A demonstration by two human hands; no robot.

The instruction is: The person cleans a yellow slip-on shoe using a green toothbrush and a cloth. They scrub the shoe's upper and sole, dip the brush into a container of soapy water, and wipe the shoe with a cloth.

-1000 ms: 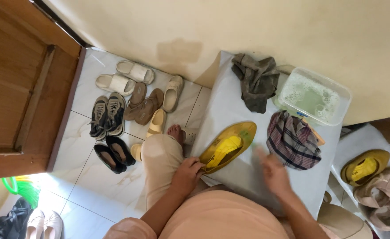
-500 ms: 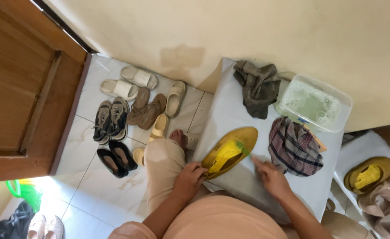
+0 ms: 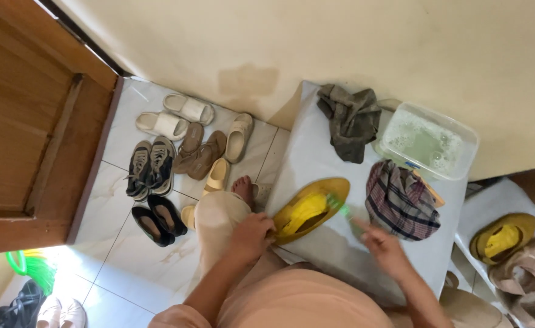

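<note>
Entry, head view, looking straight down.

Largest first: the pale grey padded desk (image 3: 316, 158) stands against the cream wall, its left edge beside the white tiled floor (image 3: 121, 243), where a cluster of sandals and sneakers (image 3: 182, 152) lies near the brown wooden door (image 3: 18, 121).

At the far right corner of the desk sits a clear rectangular plastic tub of soapy water (image 3: 428, 143), set back so it stays within arm's reach but off the working area, I judge. At the far edge, left of the tub, lies a crumpled grey-green rag (image 3: 349, 118). A plaid checked cloth (image 3: 401, 200) is bunched near the right edge, just below the tub.

The yellow rubber slip-on shoe (image 3: 310, 209) lies near the front left edge of the desk, opening upward, toe pointing toward the desk's middle. My left hand (image 3: 252, 234) grips its heel end, fingers clamped on the rim; I read this as pinning it flat against sideways push. My right hand (image 3: 382, 243) is closed on a small green-handled brush (image 3: 340, 206), blurred, its head at the shoe's toe end.

A second yellow shoe (image 3: 501, 237) rests on a neighbouring pale surface to the right, well apart.
</note>
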